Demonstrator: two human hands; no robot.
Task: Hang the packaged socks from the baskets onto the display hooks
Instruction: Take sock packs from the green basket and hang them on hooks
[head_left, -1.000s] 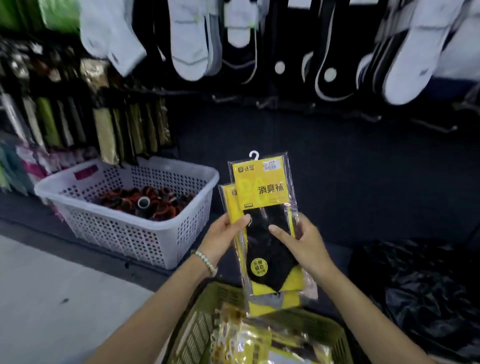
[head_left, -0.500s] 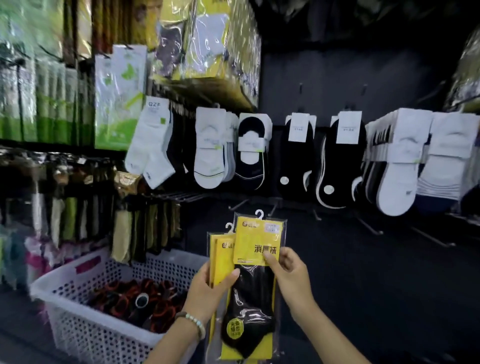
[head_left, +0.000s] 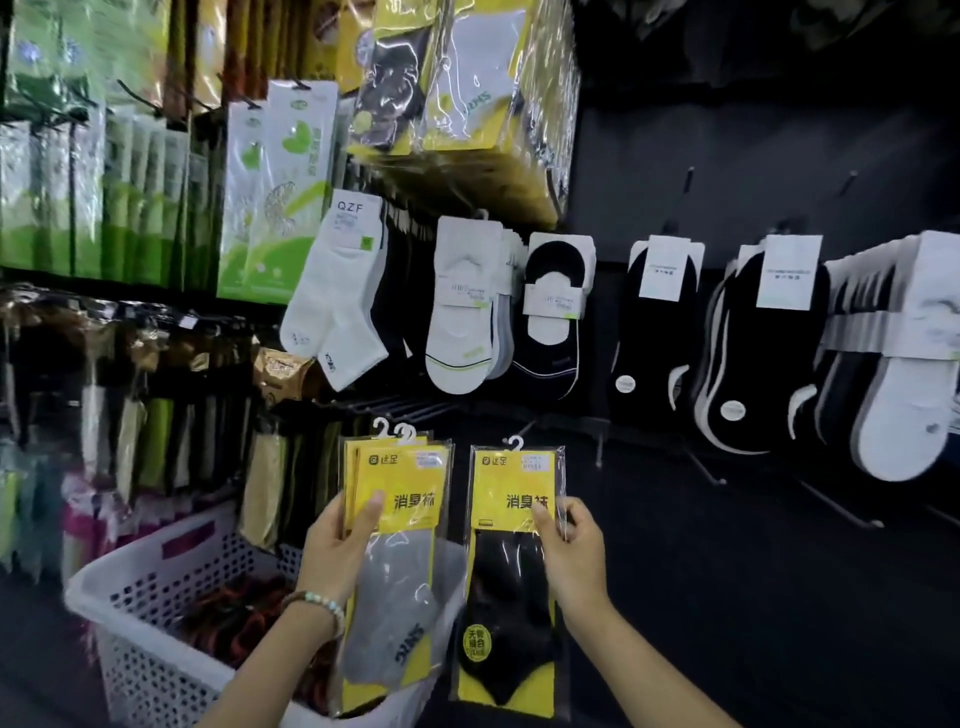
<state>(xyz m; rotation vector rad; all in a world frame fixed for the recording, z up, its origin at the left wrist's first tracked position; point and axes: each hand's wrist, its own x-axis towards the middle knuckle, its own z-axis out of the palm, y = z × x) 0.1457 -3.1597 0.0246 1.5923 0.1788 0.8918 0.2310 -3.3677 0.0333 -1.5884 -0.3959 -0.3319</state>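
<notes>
Head view: one black-sock pack split from the stack, ready to hang.
Right hand (head_left: 569, 551) pinches the black-sock pack (head_left: 511, 571) at 6 o'clock; left hand (head_left: 337, 545) clamps the remaining stack (head_left: 389, 545) at 7 o'clock, over the white basket (head_left: 135, 618). Suggest: keep the plastic hanger loop (head_left: 514, 443) upright and square to an empty hook (head_left: 706, 467) at 3 o'clock, then slide straight on.

The scene was dim overall — the dark back wall (head_left: 727, 156) and lower right swallowed nearly all detail. Light fell from above, catching the white socks (head_left: 457, 312) and drawing glare streaks across the clear wrapped packs (head_left: 467, 78) at the top. The left edge was smeared and soft, the white basket (head_left: 156, 597) blurred, and the wide lens bowed the rows at the borders.
</notes>
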